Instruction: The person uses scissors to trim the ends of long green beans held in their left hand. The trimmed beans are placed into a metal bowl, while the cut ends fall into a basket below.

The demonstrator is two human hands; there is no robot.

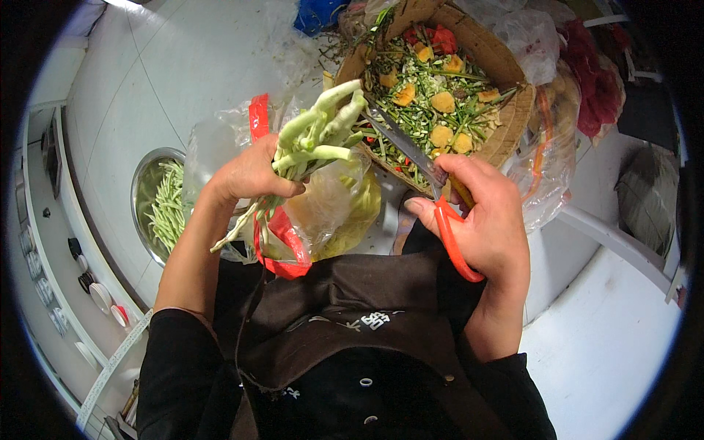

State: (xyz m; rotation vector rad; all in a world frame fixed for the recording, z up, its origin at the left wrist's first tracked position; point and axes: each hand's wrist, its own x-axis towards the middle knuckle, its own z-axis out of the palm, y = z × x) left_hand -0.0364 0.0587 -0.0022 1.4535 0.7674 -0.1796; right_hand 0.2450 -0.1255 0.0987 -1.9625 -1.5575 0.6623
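A bunch of pale green bean pods (319, 132) is gripped in my left hand (250, 170), with several thin tips poking out below the fist. In my right hand (478, 203) is a pair of scissors (404, 143) with red and yellow handles. Their blades point up and left, and the tips come close to the thick ends of the beans; whether they touch, I cannot tell. Behind the blades stands a cardboard box (517, 121) holding green trimmings, orange-yellow pieces and bits of red. Beneath my left hand lies a clear plastic bag (220, 132) with red handles.
A metal bowl (144, 165) with cut green beans (168, 206) stands on the tiled floor (110, 110) to the left. Beyond it, a shelf unit (82, 220) holds stacked dishes. Plastic bags (550, 148) crowd the box's right side. A brown apron (379, 286) covers my lap.
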